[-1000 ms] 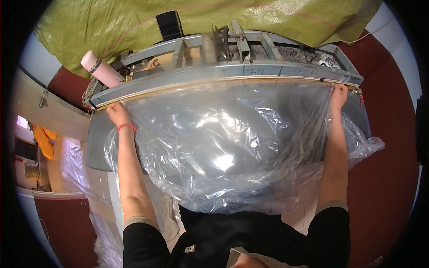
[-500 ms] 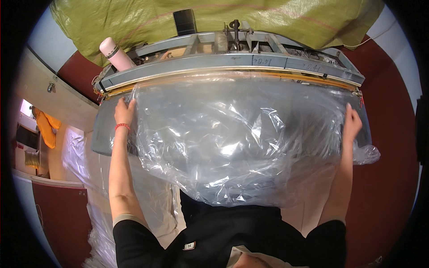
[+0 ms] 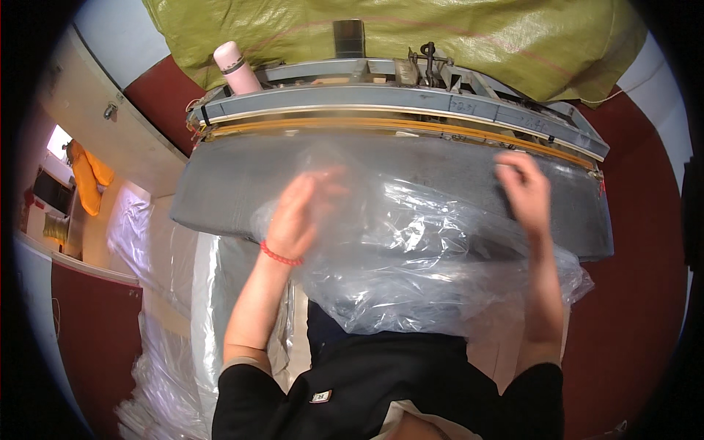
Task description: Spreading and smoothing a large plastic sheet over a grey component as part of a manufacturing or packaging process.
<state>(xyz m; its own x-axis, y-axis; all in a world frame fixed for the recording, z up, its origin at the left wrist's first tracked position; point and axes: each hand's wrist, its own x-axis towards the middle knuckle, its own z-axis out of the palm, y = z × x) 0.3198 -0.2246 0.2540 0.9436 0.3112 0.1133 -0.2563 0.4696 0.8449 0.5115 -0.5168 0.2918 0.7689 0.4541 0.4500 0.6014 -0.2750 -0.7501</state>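
A clear plastic sheet (image 3: 425, 227) lies bunched over the front middle of a long grey padded surface (image 3: 227, 176) and hangs down toward my lap. My left hand (image 3: 293, 216), with a red bead bracelet (image 3: 281, 254) at its wrist, is over the sheet's left part. Motion smears its fingers, and whether they grip the film cannot be made out. Beyond them the film looks hazy and raised. Above the right part of the grey surface is my right hand (image 3: 528, 194), its fingers bent and a little apart, nothing visible between them.
Behind the surface runs a grey metal frame (image 3: 330, 97) with orange strips (image 3: 352, 126) along it. A pink bottle (image 3: 238, 70), a dark phone-like slab (image 3: 348, 38) and a metal clamp (image 3: 428, 62) stand there. More plastic film (image 3: 165, 374) lies lower left, beside a cabinet door (image 3: 95, 315).
Both hands have moved inward from the ends of the surface. The plastic sheet has drawn together toward the middle and front, baring the grey surface at the back and sides. The view has shifted slightly.
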